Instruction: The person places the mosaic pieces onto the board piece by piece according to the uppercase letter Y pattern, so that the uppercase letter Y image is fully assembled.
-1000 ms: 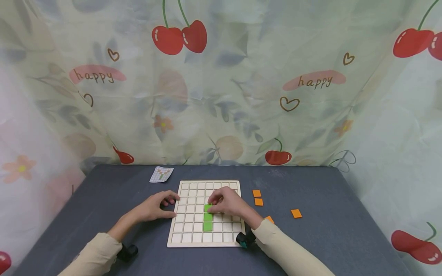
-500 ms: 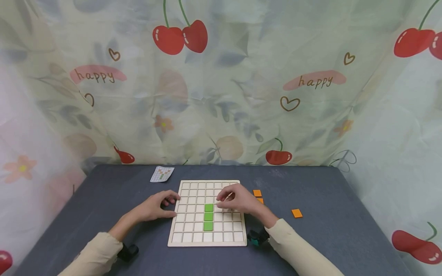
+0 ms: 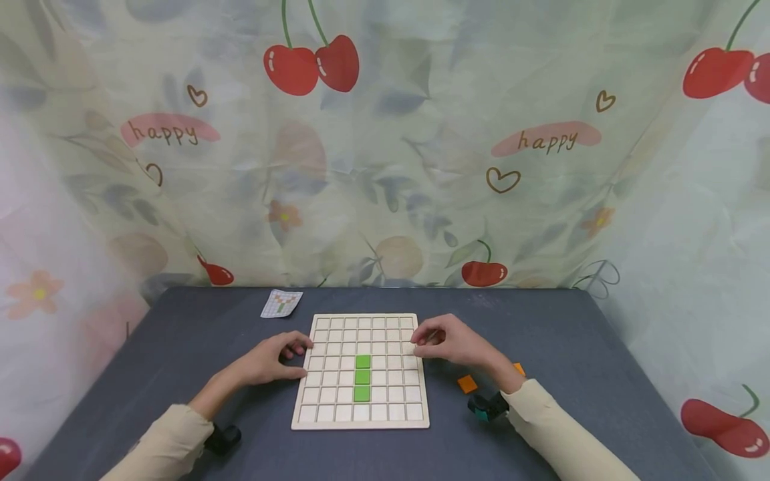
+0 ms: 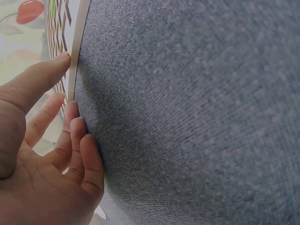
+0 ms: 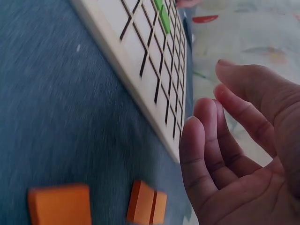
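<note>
While the left hand (image 3: pixel 271 361) rests thumb and fingertips along the left rim of the gridded board (image 3: pixel 327 395), spread wide and grasping no tile, the right hand (image 3: pixel 454 341) hangs at the opposite rim. Right fingers loosely bent, thumb apart, narrowish gap, nothing seen in it; contact with the rim, cannot tell.

Three green tiles (image 3: pixel 362 377) sit in one column of cells between the hands, lined up toward the body. Orange tiles (image 3: pixel 466 384) all seen off the board: one bodyward of the right hand, one partly covered by that wrist, plus a close pair below its fingers in the right wrist view. Patterned card (image 3: pixel 281 304) beyond the left hand: forked figure, green and orange, exact cells too small to read.

Judgement: green part looks laid, orange not begun; step in hand appears to be fetching the first orange piece. Next move calls for lowering the right fingertips and pinching one tile by its edges, left hand steadying the board.
</note>
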`<action>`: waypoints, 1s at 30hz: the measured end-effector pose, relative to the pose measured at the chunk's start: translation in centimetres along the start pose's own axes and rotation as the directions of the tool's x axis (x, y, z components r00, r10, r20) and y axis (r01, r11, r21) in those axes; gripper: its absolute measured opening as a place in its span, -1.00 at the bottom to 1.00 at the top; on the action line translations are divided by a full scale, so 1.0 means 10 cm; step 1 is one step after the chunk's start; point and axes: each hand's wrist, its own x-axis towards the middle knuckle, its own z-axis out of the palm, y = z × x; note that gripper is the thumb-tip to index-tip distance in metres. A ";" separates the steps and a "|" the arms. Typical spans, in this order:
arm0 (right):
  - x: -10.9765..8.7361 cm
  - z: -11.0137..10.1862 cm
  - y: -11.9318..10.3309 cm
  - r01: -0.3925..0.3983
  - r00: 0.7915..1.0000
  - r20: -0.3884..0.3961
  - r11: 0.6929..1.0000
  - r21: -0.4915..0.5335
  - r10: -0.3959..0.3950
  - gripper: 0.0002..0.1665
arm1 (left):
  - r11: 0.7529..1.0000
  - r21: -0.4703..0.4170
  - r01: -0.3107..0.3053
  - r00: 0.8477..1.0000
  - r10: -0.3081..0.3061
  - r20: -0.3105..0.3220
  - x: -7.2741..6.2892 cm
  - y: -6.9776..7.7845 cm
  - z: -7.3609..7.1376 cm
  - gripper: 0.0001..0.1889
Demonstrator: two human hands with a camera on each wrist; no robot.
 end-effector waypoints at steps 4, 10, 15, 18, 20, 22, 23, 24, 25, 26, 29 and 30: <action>-0.08 -0.09 0.06 0.002 1.000 -0.007 1.000 -0.016 -0.002 -0.76 | 1.000 0.000 0.003 1.000 -0.003 0.000 0.00 -0.01 0.01 -0.53; -0.24 -0.21 0.15 -0.004 1.000 -0.014 0.999 -0.039 0.003 -0.75 | 1.000 -0.002 0.008 1.000 -0.008 -0.004 0.00 -0.01 0.01 -0.53; -0.39 -0.27 0.22 -0.036 0.999 -0.015 0.999 -0.041 0.036 -0.74 | 1.000 0.004 0.016 1.000 -0.016 -0.002 0.01 -0.01 0.01 -0.52; -0.47 -0.28 0.25 -0.059 0.998 -0.008 0.997 -0.047 0.059 -0.74 | 1.000 0.003 0.018 1.000 -0.018 -0.005 0.01 -0.01 0.01 -0.52; -0.52 -0.29 0.26 -0.064 0.998 -0.001 0.997 -0.043 0.064 -0.73 | 1.000 -0.002 0.018 1.000 -0.018 -0.007 0.01 -0.01 0.01 -0.53; -0.56 -0.30 0.27 -0.067 0.998 0.009 0.997 -0.033 0.067 -0.73 | 1.000 -0.005 0.018 1.000 -0.018 -0.008 0.01 -0.01 0.01 -0.53; -0.58 -0.30 0.27 -0.068 0.998 0.015 0.997 -0.027 0.068 -0.73 | 1.000 -0.007 0.018 1.000 -0.018 -0.008 0.00 -0.01 0.01 -0.53; -0.60 -0.30 0.27 -0.071 0.997 0.020 0.997 -0.018 0.071 -0.72 | 1.000 -0.008 0.019 1.000 -0.019 -0.008 0.00 -0.01 0.02 -0.53; -0.62 -0.31 0.27 -0.076 0.997 0.027 0.997 -0.010 0.076 -0.72 | 1.000 -0.009 0.019 1.000 -0.020 -0.008 0.00 -0.01 0.02 -0.53; -0.64 -0.31 0.27 -0.084 0.996 0.032 0.996 -0.007 0.084 -0.72 | 1.000 -0.010 0.020 1.000 -0.020 -0.007 0.00 -0.01 0.02 -0.53; -0.69 -0.31 0.28 -0.105 0.994 0.041 0.994 0.001 0.105 -0.69 | 1.000 -0.009 0.023 1.000 -0.023 -0.008 0.00 -0.01 0.02 -0.53; -0.72 -0.31 0.28 -0.110 0.993 0.044 0.994 0.000 0.110 -0.68 | 1.000 -0.008 0.025 1.000 -0.025 -0.007 0.00 -0.01 0.02 -0.53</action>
